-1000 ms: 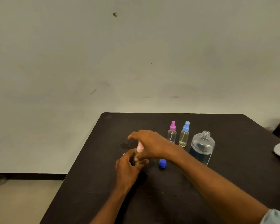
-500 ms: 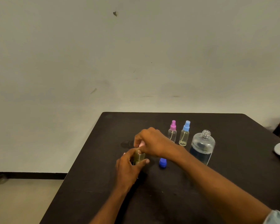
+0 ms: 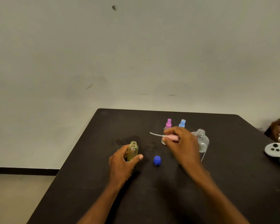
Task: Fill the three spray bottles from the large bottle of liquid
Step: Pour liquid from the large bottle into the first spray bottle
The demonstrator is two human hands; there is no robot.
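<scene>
Left hand (image 3: 120, 162) curled; right hand (image 3: 183, 145) pinching (apparently raised).

A dark table (image 3: 168, 199) stands against a plain pale wall (image 3: 136, 54); dark baseboard (image 3: 23, 171), beige floor (image 3: 14, 199).

You work in dim, even light with a slightly green tone. The dark table (image 3: 200, 199) looks matte and swallows most detail. Your left hand (image 3: 121, 164) throws only a soft shadow just below it. Your right hand (image 3: 183, 146) is a little smeared by motion. The whole picture is soft, also on the pale wall (image 3: 136, 54).
</scene>
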